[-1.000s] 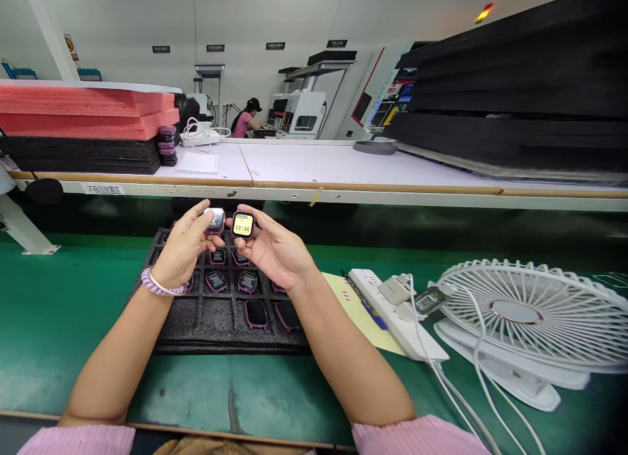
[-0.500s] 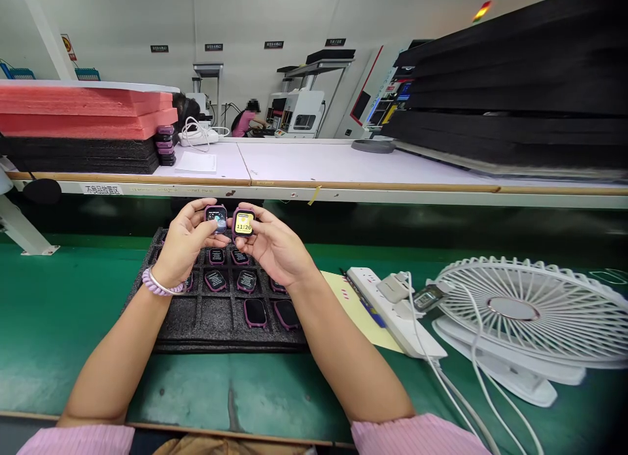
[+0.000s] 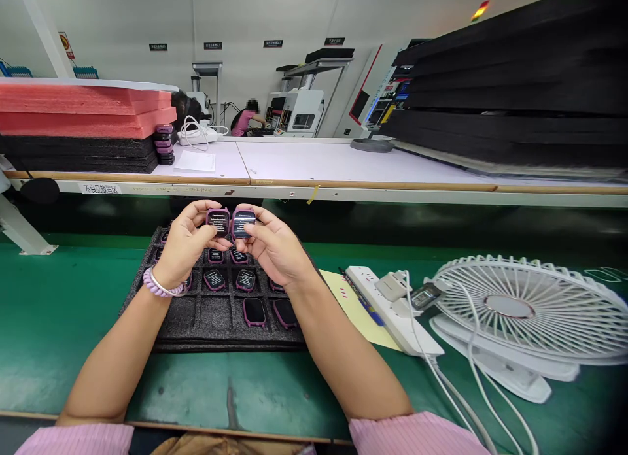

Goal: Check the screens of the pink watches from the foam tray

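My left hand (image 3: 189,239) is closed on a purple-rimmed smartwatch body (image 3: 219,219), its thumb at the lower left of the screen. A second smartwatch body (image 3: 241,221) is gripped by my right hand (image 3: 275,242), whose thumb lies on the glass. Both are held side by side, screens toward me, with lines of white text lit up. Beneath them lies a black foam tray (image 3: 210,314) with square compartments. Several more watch bodies sit in it, some showing text; a dark-screened watch (image 3: 254,312) is in the front row. My hands and forearms hide part of the tray.
To the right are a yellow sheet (image 3: 343,298), a white power strip (image 3: 392,311) with plugs and cables, and a white fan (image 3: 510,304). A shelf (image 3: 304,164) behind carries red foam (image 3: 83,112) and stacked black foam (image 3: 510,89). A person in pink works farther back.
The left watch's picture and the right watch's yellow face reading 11:26 have both given way to white text on dark screens. My hands stay in nearly the same place.
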`<move>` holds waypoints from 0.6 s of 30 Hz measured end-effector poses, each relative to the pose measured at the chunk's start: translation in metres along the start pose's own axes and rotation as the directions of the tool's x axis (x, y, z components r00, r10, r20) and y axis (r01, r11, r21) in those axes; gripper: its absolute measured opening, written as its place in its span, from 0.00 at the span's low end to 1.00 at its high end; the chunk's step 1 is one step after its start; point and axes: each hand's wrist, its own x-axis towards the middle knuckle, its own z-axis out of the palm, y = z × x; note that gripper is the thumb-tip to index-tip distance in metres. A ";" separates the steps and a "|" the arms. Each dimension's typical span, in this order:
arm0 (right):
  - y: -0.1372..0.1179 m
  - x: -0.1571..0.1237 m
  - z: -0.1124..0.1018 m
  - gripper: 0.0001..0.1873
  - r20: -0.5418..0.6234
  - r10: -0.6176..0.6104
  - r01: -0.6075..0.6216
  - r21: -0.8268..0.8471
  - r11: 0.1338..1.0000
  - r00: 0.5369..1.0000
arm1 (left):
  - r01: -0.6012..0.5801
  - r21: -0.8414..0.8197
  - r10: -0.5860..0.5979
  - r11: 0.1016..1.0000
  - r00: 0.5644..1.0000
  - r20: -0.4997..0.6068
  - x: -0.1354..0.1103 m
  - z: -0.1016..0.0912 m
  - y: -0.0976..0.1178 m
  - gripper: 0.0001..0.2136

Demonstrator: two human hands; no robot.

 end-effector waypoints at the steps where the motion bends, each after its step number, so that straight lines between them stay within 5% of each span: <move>1: 0.000 0.000 0.000 0.23 0.004 -0.003 0.003 -0.008 1.000 1.000 | -0.001 -0.001 0.001 1.000 1.000 0.003 0.000 0.000 0.000 0.20; 18: 0.002 -0.003 0.000 0.25 0.030 -0.018 0.020 -0.059 0.998 0.999 | -0.028 0.033 0.028 0.999 1.000 0.006 0.000 -0.001 -0.002 0.20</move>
